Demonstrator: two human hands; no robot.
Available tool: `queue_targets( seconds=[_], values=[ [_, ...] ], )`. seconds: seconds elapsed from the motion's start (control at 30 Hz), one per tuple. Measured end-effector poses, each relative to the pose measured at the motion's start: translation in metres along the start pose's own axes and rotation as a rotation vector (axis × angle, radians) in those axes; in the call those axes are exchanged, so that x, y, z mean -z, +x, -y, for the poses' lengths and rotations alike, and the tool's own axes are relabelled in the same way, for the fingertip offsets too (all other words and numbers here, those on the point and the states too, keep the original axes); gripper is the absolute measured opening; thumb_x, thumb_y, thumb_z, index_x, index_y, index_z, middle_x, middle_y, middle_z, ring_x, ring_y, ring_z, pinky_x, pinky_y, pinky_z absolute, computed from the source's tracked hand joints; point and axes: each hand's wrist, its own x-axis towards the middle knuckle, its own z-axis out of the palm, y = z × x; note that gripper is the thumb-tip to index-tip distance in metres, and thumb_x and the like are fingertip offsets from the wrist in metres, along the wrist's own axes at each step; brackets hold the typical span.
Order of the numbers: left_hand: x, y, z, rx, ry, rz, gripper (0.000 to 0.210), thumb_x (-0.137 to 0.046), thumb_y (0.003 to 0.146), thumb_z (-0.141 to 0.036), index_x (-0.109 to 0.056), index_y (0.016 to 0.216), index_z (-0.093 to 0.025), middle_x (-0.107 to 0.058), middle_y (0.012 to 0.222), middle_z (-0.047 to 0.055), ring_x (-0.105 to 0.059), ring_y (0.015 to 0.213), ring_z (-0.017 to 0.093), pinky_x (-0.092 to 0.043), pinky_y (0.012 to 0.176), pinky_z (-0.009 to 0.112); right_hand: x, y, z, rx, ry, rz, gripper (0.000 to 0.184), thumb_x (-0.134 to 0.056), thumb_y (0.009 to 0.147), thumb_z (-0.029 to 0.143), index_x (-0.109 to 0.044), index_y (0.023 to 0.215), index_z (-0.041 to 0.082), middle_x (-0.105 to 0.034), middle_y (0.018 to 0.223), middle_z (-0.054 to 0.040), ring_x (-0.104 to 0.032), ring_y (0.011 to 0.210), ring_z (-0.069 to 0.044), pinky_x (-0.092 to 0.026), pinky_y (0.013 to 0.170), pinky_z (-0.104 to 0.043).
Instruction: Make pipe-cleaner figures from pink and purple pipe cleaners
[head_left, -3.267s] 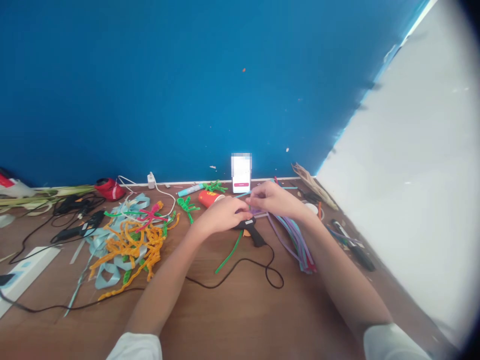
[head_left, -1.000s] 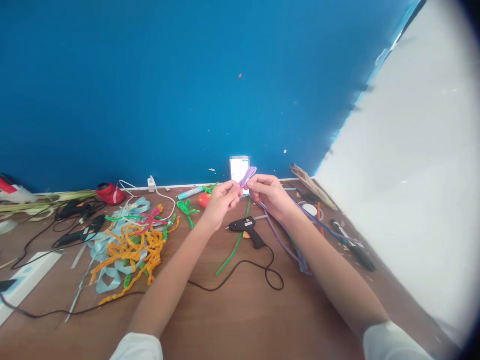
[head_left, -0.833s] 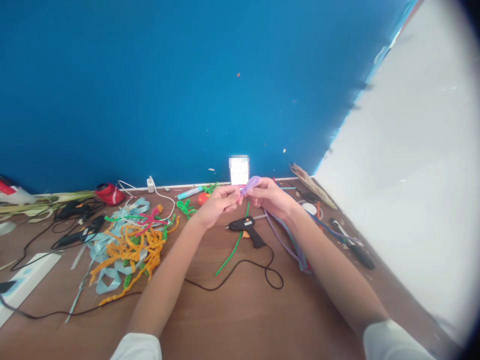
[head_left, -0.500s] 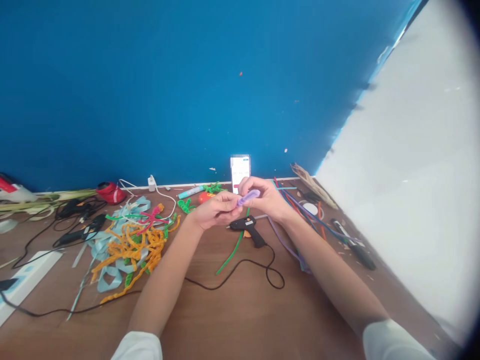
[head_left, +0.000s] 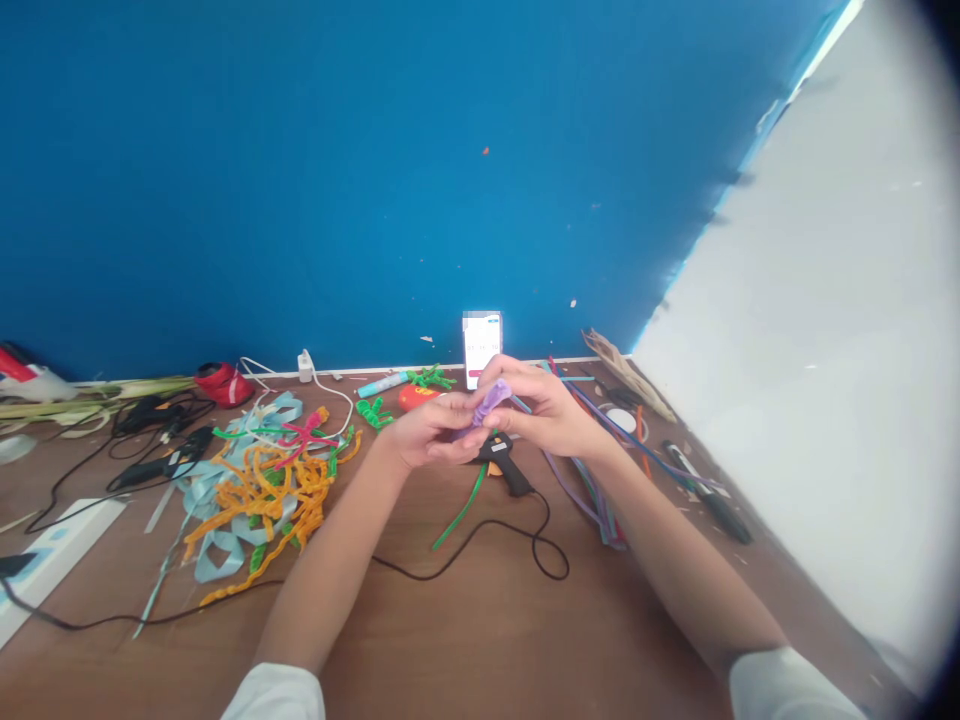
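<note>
Above the table, a small bundle of bent purple pipe cleaner point(head_left: 491, 400) is held between my two hands. My left hand point(head_left: 431, 430) pinches its lower end between thumb and fingers. The fingers and thumb of my right hand point(head_left: 547, 410) close around its upper part from the other side. Just below the hands lies a black glue gun point(head_left: 511, 470), its front end partly hidden by my left fingers. A green pipe cleaner point(head_left: 461, 515) rests on the table beside it.
Tangled orange pipe cleaners point(head_left: 289, 500) and light blue ribbon point(head_left: 217, 550) lie to the left, near a white power strip point(head_left: 67, 560). A lit phone point(head_left: 481, 345) leans on the blue wall. Rightward are loose pipe cleaners point(head_left: 592, 510) and a black-handled cutter point(head_left: 720, 510). A black cord point(head_left: 450, 575) crosses the table.
The purple bundle has turned more upright and shows a wider side. My right hand has shifted slightly rightward, its thumb and fingers spread further around the piece.
</note>
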Motion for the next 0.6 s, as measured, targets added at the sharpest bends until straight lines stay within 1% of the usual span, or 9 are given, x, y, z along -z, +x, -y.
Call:
queue_targets(
  seconds=[0.07, 0.1, 0.2, 0.27, 0.33, 0.4, 0.47, 0.53, 0.6],
  values=[
    [0.000, 0.000, -0.001, 0.023, 0.036, -0.022, 0.039, -0.064, 0.078, -0.056, -0.058, 0.071, -0.019, -0.031, 0.034, -0.007, -0.018, 0.027, 0.005, -0.014, 0.037, 0.026, 0.001, 0.000, 0.000, -0.008, -0.022, 0.009, 0.016, -0.062, 0.094, 0.038, -0.070, 0.094, 0.024, -0.063, 0.090, -0.0035, -0.059, 0.084, -0.017, -0.049, 0.078, -0.034],
    [0.000, 0.001, -0.002, 0.016, 0.054, -0.034, 0.040, -0.063, 0.079, -0.058, -0.059, 0.072, -0.019, -0.033, 0.034, -0.007, -0.019, 0.027, 0.005, -0.014, 0.037, 0.026, 0.002, 0.000, 0.000, -0.011, -0.033, -0.007, 0.016, -0.062, 0.094, 0.037, -0.070, 0.094, 0.024, -0.063, 0.089, -0.0035, -0.059, 0.084, -0.017, -0.049, 0.078, -0.034],
    [-0.004, 0.005, -0.003, -0.074, 0.093, -0.081, 0.042, -0.056, 0.085, -0.060, -0.057, 0.079, -0.018, -0.046, 0.041, -0.003, -0.028, 0.030, 0.006, -0.018, 0.037, 0.026, 0.002, 0.000, -0.002, -0.025, -0.058, -0.090, 0.014, -0.061, 0.095, 0.035, -0.069, 0.092, 0.023, -0.062, 0.087, -0.0032, -0.059, 0.081, -0.017, -0.049, 0.075, -0.033],
    [-0.009, 0.009, -0.003, -0.171, 0.128, -0.161, 0.040, -0.053, 0.090, -0.058, -0.055, 0.086, -0.018, -0.054, 0.050, -0.002, -0.036, 0.034, 0.007, -0.023, 0.039, 0.024, 0.002, 0.000, -0.002, -0.048, -0.064, -0.148, 0.014, -0.062, 0.094, 0.034, -0.069, 0.090, 0.023, -0.062, 0.084, -0.0032, -0.058, 0.079, -0.017, -0.048, 0.073, -0.033],
    [-0.013, 0.012, -0.003, -0.283, 0.206, -0.292, 0.037, -0.051, 0.093, -0.055, -0.053, 0.092, -0.018, -0.058, 0.060, -0.002, -0.044, 0.041, 0.007, -0.030, 0.043, 0.023, 0.000, -0.001, -0.002, -0.089, -0.018, -0.185, 0.015, -0.062, 0.094, 0.034, -0.069, 0.087, 0.022, -0.061, 0.083, -0.0031, -0.060, 0.076, -0.017, -0.049, 0.072, -0.033],
    [-0.016, 0.013, -0.002, -0.373, 0.310, -0.387, 0.038, -0.050, 0.094, -0.055, -0.052, 0.093, -0.018, -0.058, 0.067, -0.001, -0.049, 0.048, 0.008, -0.036, 0.048, 0.022, -0.002, -0.001, -0.003, -0.141, 0.069, -0.214, 0.016, -0.063, 0.093, 0.036, -0.069, 0.089, 0.022, -0.061, 0.082, -0.0027, -0.062, 0.071, -0.016, -0.051, 0.068, -0.033],
    [-0.018, 0.012, -0.003, -0.427, 0.445, -0.440, 0.038, -0.048, 0.095, -0.055, -0.052, 0.097, -0.018, -0.059, 0.073, -0.001, -0.053, 0.055, 0.009, -0.041, 0.055, 0.023, -0.004, -0.001, -0.005, -0.176, 0.149, -0.250, 0.016, -0.066, 0.091, 0.038, -0.070, 0.094, 0.023, -0.062, 0.082, -0.0020, -0.063, 0.068, -0.016, -0.053, 0.065, -0.033],
    [-0.020, 0.010, -0.004, -0.441, 0.642, -0.512, 0.035, -0.046, 0.096, -0.052, -0.053, 0.102, -0.018, -0.060, 0.078, 0.001, -0.055, 0.062, 0.012, -0.043, 0.061, 0.025, -0.006, -0.001, -0.006, -0.187, 0.174, -0.310, 0.017, -0.068, 0.089, 0.038, -0.071, 0.097, 0.024, -0.063, 0.087, -0.0022, -0.063, 0.070, -0.015, -0.053, 0.065, -0.032],
    [-0.022, 0.008, -0.005, -0.431, 0.889, -0.607, 0.030, -0.045, 0.098, -0.047, -0.054, 0.101, -0.018, -0.063, 0.081, 0.002, -0.056, 0.068, 0.013, -0.043, 0.065, 0.026, -0.008, 0.000, -0.006, -0.189, 0.161, -0.368, 0.017, -0.070, 0.087, 0.039, -0.072, 0.097, 0.024, -0.066, 0.092, -0.0029, -0.063, 0.075, -0.016, -0.054, 0.068, -0.031]
  ],
)
